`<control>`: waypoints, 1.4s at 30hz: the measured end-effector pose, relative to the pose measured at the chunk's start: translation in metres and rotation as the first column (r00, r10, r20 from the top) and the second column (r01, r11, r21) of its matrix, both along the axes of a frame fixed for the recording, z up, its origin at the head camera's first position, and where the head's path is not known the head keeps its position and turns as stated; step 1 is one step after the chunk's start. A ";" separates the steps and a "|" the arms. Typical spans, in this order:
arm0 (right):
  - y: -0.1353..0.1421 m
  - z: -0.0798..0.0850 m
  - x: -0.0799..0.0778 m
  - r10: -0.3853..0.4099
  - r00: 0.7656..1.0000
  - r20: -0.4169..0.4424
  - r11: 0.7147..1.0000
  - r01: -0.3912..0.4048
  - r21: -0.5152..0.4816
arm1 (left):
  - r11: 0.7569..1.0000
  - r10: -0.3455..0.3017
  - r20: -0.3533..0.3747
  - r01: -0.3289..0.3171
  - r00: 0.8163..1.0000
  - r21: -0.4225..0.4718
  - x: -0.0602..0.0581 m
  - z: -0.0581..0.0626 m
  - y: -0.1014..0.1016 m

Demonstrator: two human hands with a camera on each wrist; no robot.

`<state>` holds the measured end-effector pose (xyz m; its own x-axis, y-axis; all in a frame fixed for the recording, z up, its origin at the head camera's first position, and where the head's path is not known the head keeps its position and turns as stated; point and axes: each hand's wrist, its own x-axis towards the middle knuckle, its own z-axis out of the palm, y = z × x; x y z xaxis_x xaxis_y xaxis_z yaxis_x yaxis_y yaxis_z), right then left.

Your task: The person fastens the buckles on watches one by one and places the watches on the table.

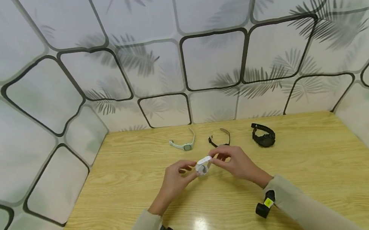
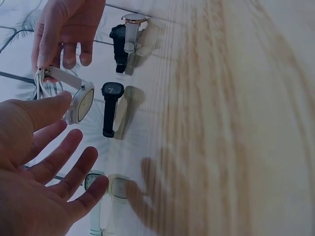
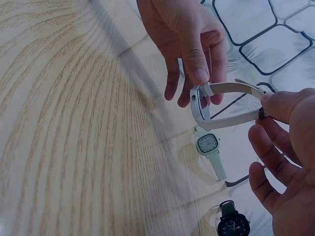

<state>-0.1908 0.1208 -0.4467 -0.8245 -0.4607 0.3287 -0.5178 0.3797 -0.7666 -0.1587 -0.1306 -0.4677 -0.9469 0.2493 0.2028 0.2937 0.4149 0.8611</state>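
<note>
A white watch (image 1: 202, 168) is held up over the table between both hands, its strap bent into a loop. My left hand (image 1: 174, 177) pinches it at the case with thumb and fingers. At the strap's buckle end, my right hand (image 1: 239, 162) pinches with thumb and forefinger. The right wrist view shows the strap (image 3: 234, 121) closed into a ring, with the other right fingers spread loosely below. In the left wrist view the round dial (image 2: 85, 104) faces sideways, past the left thumb.
Behind the hands, a pale green watch (image 1: 187, 147), a slim dark watch (image 1: 210, 141) and a chunky black watch (image 1: 265, 140) lie in a row on the wooden table (image 1: 126, 174). A patterned cloth screen (image 1: 214, 106) rises at the table's back edge and sides.
</note>
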 end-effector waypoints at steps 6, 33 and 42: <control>0.001 0.000 0.001 0.000 1.000 -0.001 1.000 0.000 -0.007 | 1.000 0.006 -0.036 -0.007 0.999 -0.028 -0.002 0.000 0.002; 0.004 -0.002 0.001 0.004 1.000 0.019 1.000 -0.005 0.013 | 0.999 -0.008 -0.054 0.005 0.999 -0.049 -0.003 0.005 0.006; 0.000 -0.002 0.001 0.032 0.999 -0.026 0.999 -0.032 -0.001 | 1.000 -0.017 -0.070 0.016 0.997 -0.020 -0.004 0.006 0.008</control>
